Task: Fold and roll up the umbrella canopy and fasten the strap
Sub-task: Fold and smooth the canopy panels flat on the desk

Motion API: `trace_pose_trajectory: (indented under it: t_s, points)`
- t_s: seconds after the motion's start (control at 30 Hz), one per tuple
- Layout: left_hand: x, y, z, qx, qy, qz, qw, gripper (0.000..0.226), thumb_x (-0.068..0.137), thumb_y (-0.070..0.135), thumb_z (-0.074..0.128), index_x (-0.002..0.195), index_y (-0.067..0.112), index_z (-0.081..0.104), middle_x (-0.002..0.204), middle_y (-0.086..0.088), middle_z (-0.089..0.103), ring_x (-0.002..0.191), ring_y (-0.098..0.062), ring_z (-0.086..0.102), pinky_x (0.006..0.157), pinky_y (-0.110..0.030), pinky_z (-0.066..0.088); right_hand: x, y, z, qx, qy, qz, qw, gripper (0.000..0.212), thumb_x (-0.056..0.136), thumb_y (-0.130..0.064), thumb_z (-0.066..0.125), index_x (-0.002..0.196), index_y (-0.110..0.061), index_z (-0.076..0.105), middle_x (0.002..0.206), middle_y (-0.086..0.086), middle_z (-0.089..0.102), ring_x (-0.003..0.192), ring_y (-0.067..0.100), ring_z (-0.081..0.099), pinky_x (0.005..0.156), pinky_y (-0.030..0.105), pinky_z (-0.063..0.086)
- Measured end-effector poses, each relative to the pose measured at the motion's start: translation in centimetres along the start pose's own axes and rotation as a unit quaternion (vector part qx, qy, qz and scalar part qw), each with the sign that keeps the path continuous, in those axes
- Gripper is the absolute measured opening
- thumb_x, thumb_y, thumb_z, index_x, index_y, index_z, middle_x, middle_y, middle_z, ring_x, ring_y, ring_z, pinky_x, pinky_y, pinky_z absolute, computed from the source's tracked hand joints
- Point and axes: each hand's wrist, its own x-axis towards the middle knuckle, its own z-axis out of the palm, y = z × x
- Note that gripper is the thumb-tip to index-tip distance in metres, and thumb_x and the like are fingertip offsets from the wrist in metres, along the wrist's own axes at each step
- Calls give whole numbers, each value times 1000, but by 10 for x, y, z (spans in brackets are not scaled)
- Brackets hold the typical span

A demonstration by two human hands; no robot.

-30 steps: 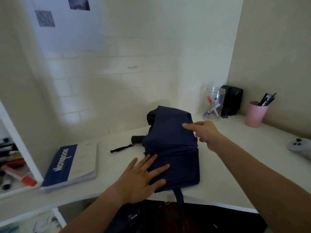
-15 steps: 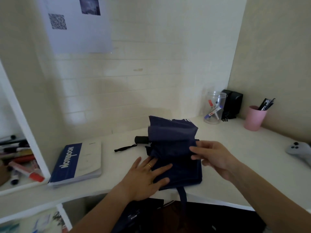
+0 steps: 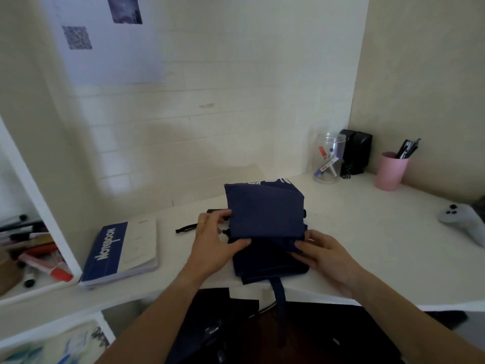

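Note:
The navy umbrella canopy [image 3: 265,214] lies partly folded on the white desk [image 3: 367,232]. A flap of it is lifted and bent toward me. My left hand [image 3: 215,243] pinches the flap's left edge, thumb under the fabric. My right hand [image 3: 325,256] grips the flap's lower right corner. The black handle [image 3: 216,211] pokes out behind my left hand, its black wrist cord [image 3: 185,228] lying to the left. A navy fastening strap [image 3: 278,292] hangs over the desk's front edge.
A blue notebook [image 3: 118,250] lies at the left. A clear jar [image 3: 329,157] with markers, a black speaker [image 3: 355,151] and a pink pen cup [image 3: 389,170] stand at the back right. A grey game controller [image 3: 462,220] rests far right. Markers fill the left shelf [image 3: 34,248].
My right hand pulled the far flap of the canopy toward me. My left hand left the flat fabric and took hold of the flap's left edge. The view tilted up slightly.

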Motion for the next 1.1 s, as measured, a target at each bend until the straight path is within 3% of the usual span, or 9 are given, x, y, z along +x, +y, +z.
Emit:
trace_pose_trajectory:
  t_s: [0.1,0.17,0.3,0.47,0.6,0.73,0.87,1.0,1.1]
  points:
    - [4,9,1,-89,1,3,996,27,81,26,85,105,30,75,114,10,64,100,-7,63,91,-21,52,0,0,-1,12,1,4,1000,14,97,4,55,109,11,56,117,25,68,108,29,70,86,27,60]
    - [-1,11,0,-181,17,-18,983,12,88,14,78,97,22,78,99,9,77,98,-14,71,84,-23,57,0,0,0,16,11,7,1000,8,97,5,54,103,2,59,110,22,67,107,29,69,88,29,60]
    - [-14,13,1,-238,15,-14,971,17,94,-1,66,99,14,73,97,11,78,97,-9,72,77,-16,55,2,-1,2,41,21,30,998,15,93,8,51,101,-1,59,107,20,69,113,35,69,99,40,54]
    - [-23,25,4,-285,-28,-11,958,13,102,1,54,113,4,59,94,12,72,84,-1,67,75,-16,52,-1,-4,3,36,15,29,999,21,90,9,52,104,-5,59,106,17,68,108,31,69,97,39,55]
    - [-33,30,2,-302,-48,-39,951,36,99,-3,52,127,19,53,112,-6,72,87,-9,72,73,-17,54,-5,-7,-1,40,-33,15,999,27,79,-3,68,104,-10,60,108,10,71,107,25,68,100,37,52]
    - [-42,24,3,-346,-76,-33,935,50,99,2,59,138,31,48,124,-3,71,106,-21,72,82,-27,59,-7,-4,-1,27,-29,10,999,25,90,-23,72,104,-4,64,114,12,75,110,23,70,93,30,55]
    - [-43,11,12,-223,-40,-21,974,22,98,13,66,115,26,71,118,2,73,108,-19,71,84,-32,62,-3,-1,-2,8,-3,11,1000,39,91,-7,67,109,25,54,123,28,67,116,33,67,87,27,59]
    - [-45,1,17,-143,-46,-22,988,21,102,16,59,113,27,74,120,14,68,108,-3,66,92,-29,59,-6,-5,2,11,13,17,1000,20,93,-10,65,98,9,66,114,21,74,100,24,73,84,27,57]
    - [-45,2,19,-137,-45,-25,989,22,102,17,59,110,27,76,116,12,71,105,-6,68,88,-26,59,-7,-3,5,-21,26,-1,999,32,91,-25,72,90,7,67,99,11,78,95,20,74,86,29,59]
